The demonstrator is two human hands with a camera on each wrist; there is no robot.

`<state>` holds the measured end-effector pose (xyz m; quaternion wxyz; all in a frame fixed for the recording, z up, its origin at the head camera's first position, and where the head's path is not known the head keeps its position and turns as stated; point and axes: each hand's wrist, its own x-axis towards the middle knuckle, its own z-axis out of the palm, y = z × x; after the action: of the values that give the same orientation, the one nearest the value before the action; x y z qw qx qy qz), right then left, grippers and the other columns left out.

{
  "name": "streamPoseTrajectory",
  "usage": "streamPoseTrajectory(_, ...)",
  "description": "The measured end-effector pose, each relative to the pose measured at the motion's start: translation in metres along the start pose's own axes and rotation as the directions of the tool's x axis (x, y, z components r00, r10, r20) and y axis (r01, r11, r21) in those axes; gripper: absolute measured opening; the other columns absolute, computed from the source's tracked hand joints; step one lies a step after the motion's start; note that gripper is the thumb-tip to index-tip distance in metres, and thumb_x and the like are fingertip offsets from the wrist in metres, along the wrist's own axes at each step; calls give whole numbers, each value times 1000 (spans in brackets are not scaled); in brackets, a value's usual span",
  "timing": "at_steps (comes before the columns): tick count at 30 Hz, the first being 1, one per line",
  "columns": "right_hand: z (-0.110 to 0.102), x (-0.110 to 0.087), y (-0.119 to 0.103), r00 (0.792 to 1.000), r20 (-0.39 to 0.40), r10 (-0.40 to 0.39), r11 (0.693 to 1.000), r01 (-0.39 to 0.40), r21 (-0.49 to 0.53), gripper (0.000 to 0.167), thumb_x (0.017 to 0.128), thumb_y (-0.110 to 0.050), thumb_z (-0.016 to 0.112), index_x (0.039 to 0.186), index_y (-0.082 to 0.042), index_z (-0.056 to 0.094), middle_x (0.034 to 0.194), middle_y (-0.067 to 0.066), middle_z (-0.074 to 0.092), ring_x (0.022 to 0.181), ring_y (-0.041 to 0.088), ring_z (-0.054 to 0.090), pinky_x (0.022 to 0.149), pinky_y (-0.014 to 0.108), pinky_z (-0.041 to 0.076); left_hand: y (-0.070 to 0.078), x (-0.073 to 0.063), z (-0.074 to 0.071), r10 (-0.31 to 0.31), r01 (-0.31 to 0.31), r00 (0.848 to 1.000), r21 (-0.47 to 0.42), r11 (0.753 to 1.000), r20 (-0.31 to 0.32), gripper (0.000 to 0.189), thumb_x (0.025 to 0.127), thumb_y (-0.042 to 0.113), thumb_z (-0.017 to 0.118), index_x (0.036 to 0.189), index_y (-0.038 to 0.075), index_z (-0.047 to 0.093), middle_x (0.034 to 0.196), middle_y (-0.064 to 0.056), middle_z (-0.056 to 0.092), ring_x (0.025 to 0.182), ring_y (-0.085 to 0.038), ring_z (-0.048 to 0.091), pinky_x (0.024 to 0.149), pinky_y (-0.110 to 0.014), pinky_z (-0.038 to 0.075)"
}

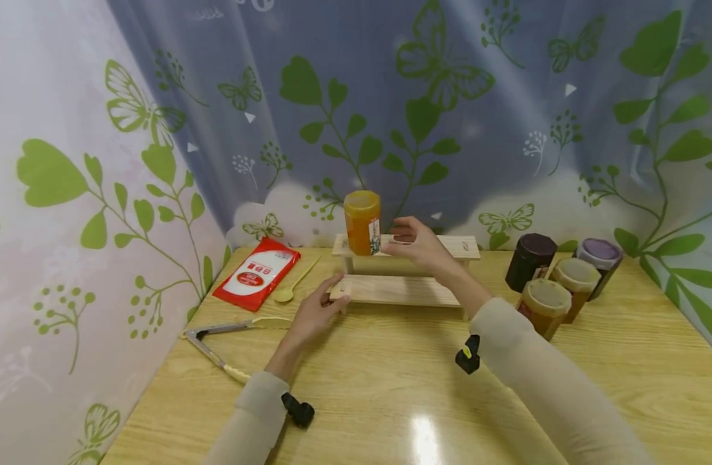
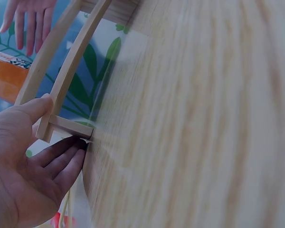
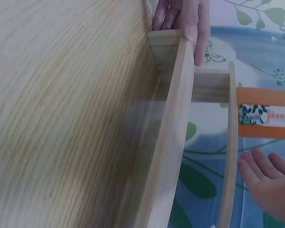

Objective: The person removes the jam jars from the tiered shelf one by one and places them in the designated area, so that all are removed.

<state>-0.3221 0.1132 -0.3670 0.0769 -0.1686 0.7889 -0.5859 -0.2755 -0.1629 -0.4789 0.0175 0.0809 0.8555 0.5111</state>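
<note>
A two-tier wooden shelf (image 1: 402,290) stands on the table. On the left end of its upper tier sits an upright jar with orange contents (image 1: 362,226), its white label facing the right side. My left hand (image 1: 316,313) grips the left end of the lower tier; in the left wrist view the thumb lies on the board and the other fingers (image 2: 61,164) are at the end support. Just right of the jar is my right hand (image 1: 422,248), fingers relaxed and spread around nothing. The right wrist view shows those fingers (image 3: 263,166) beside the jar (image 3: 261,114), apart from it.
At the right stand several jars: two dark purple ones (image 1: 529,258) and two amber ones (image 1: 544,303). To the left lie a red and white packet (image 1: 257,274), a yellow spoon (image 1: 294,282) and spread tongs (image 1: 216,329). A patterned curtain (image 1: 356,97) hangs behind the table.
</note>
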Motion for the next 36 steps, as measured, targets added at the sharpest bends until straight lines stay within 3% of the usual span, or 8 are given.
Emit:
streamPoseTrajectory(5, 13, 8, -3, 1000, -16, -4, 1000, 4, 14, 87, 96, -27, 77, 163, -5, 26, 159, 21, 40, 147, 39, 38, 115, 57, 36, -1, 0, 0, 3, -3, 1000, -5, 1000, 0, 61, 102, 41, 67, 159, 36, 44, 85, -13, 71, 63, -14, 41, 60, -33, 33)
streamPoseTrajectory(9, 20, 16, -2, 1000, -30, -8, 1000, 8, 16, 91, 94, -28, 80, 163, -5, 26, 158, 19, 41, 145, 37, 40, 115, 55, 37, -1, 0, 0, -3, 3, 1000, -13, 1000, 2, 61, 102, 42, 67, 158, 36, 44, 89, -11, 74, 69, -17, 51, 64, -33, 38)
streamPoseTrajectory(18, 34, 26, -7, 997, -71, -19, 999, 21, 25, 86, 93, -25, 81, 160, -7, 31, 153, 17, 45, 141, 36, 45, 111, 54, 42, -1, 0, 0, -2, 2, 1000, -6, 1000, 1, 61, 103, 42, 67, 159, 35, 44, 90, -9, 75, 83, -19, 62, 76, -35, 44)
streamPoseTrajectory(27, 45, 30, -12, 985, -174, -15, 999, 8, -38, 79, 94, -27, 80, 157, -9, 36, 148, 12, 51, 132, 32, 51, 106, 54, 45, -2, 1, 0, -4, 4, 1000, 6, 1000, 4, 62, 103, 44, 66, 159, 36, 43, 91, -6, 76, 89, -18, 67, 86, -40, 49)
streamPoseTrajectory(31, 48, 33, -11, 977, -212, -26, 999, 17, -42, 73, 96, -23, 78, 156, -9, 39, 146, 13, 53, 130, 32, 53, 106, 52, 46, -2, 2, 1, -6, 6, 1000, 10, 1000, 5, 62, 102, 45, 66, 159, 35, 43, 90, -6, 76, 84, -19, 65, 82, -38, 48)
streamPoseTrajectory(36, 48, 35, -9, 979, -204, -6, 999, -3, -42, 74, 95, -26, 80, 156, -10, 39, 146, 12, 53, 132, 31, 52, 107, 53, 45, -1, 1, 0, -12, 12, 1000, 13, 1000, -1, 61, 102, 45, 66, 158, 37, 44, 91, -7, 76, 82, -20, 63, 77, -36, 46)
